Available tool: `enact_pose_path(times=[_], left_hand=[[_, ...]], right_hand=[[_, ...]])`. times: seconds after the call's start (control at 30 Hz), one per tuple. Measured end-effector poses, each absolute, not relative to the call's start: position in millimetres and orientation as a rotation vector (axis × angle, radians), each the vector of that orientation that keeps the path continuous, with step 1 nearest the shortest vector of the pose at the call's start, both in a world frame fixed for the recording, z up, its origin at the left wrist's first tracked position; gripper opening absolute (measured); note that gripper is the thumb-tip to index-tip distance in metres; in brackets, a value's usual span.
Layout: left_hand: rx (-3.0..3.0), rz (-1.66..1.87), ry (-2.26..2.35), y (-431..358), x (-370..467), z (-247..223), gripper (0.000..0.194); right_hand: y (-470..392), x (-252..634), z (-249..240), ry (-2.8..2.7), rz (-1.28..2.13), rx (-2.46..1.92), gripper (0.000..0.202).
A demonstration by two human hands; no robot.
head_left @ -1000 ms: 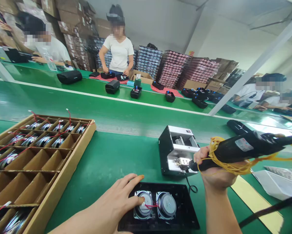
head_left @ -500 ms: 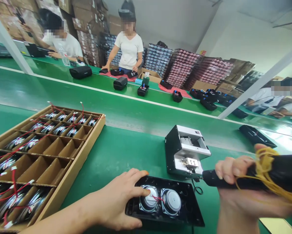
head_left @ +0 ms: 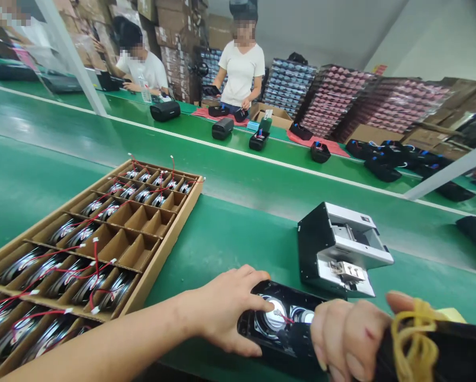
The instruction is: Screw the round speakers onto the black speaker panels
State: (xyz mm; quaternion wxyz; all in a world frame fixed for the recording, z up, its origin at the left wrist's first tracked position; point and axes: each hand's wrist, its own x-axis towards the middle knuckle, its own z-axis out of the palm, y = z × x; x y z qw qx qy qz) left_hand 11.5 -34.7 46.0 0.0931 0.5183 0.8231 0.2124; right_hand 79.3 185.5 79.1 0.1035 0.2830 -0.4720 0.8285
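Observation:
My left hand grips the left end of a black speaker housing, thumb on the near side and fingers across the far side. One fingertip rests on the left of two round speaker drivers inside it; a red wire lies between them. The second driver is partly covered by my right hand. That hand is wrapped round a black electric screwdriver with yellow rubber bands on it, held almost level over the housing's right part. Its tip is hard to make out against the black housing.
Left of the housing lies a divided cardboard tray of drivers with red wires. A silver and black screw feeder stands behind the housing. Across the green conveyor, co-workers handle black housings. White posts rise beside it.
My right hand has brought the screwdriver left, from beside the housing to over its right part. My left hand still holds the housing. The view has swung left.

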Motion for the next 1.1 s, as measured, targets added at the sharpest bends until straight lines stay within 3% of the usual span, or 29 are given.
enact_pose_path(times=[0.07,0.2,0.27,0.63,0.83,1.0,1.1], left_hand=[[1.554,0.631,2.449,-35.1,11.2,44.3,0.069],[1.588,0.63,2.466,-34.4,9.9,44.5,0.068],[1.602,0.621,2.471,-33.5,9.2,46.0,0.065],[1.617,0.613,2.501,-33.7,9.1,44.5,0.059],[1.637,0.614,2.486,-33.4,8.1,44.9,0.06],[1.675,0.588,2.477,-34.4,9.0,46.0,0.062],[1.696,0.542,2.487,-34.1,10.7,45.8,0.061]], right_hand=[[174.4,71.1,75.6,-1.396,2.465,1.016,0.047],[159.9,70.7,61.0,-1.281,2.405,0.659,0.02],[153.1,74.3,56.7,-1.308,2.409,0.554,0.019],[155.5,75.8,28.5,-1.549,2.251,0.337,0.047],[162.6,79.9,14.1,-1.574,2.264,0.289,0.047],[173.2,80.1,-10.9,-1.74,2.288,0.294,0.036],[189.8,59.5,-28.4,-1.848,2.257,0.326,0.059]])
